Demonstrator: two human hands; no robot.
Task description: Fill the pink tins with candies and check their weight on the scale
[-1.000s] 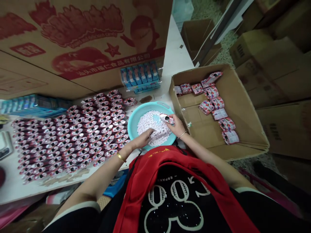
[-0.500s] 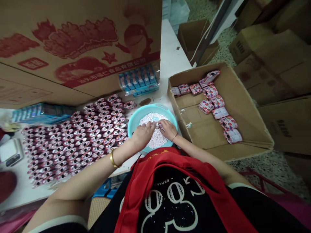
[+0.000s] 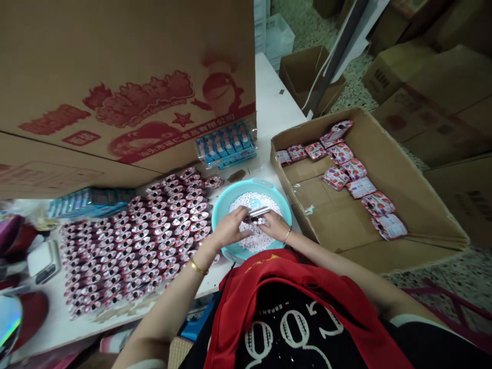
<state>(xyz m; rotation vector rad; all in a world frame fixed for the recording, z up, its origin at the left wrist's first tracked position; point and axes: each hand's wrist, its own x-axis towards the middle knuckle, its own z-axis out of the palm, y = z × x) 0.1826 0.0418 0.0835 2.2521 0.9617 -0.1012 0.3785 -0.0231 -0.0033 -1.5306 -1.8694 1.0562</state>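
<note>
Both forearms reach forward from the body and converge over the round turquoise plastic basin (image 3: 222,204), elbows out wide and wrists angled inward so the two hands meet above its middle. The left hand (image 3: 229,229) lies palm down with its fingers curled in. Its thumb and fingertips are pinched on the left end of a small elongated pink-and-silver candy pack (image 3: 258,212), and a gold bangle (image 3: 199,267) sits on that wrist at the basin's near-left rim. The right hand (image 3: 275,226) comes in from the basin's near-right side, knuckles up and fingers bent. It grips the other end of the same pack, and a thin bracelet (image 3: 287,236) rests on its wrist. The pack is held roughly level just above the heap of small white candy pellets (image 3: 254,242) that fills the basin. Whether the pack touches the pellets cannot be told. The basin stands on a white table (image 3: 271,102), near its front edge. Left of the basin, close to its rim, lie dense rows of small pink-and-white packs with dark centres (image 3: 154,233). Right of the basin, just beside it, is an open brown cardboard box (image 3: 403,169) with a line of pink printed sachets (image 3: 348,171) on its floor. Behind the basin lies a clear-wrapped bundle of blue packets (image 3: 226,146), and behind that to the left rises a large brown carton with red print (image 3: 115,77).
</note>
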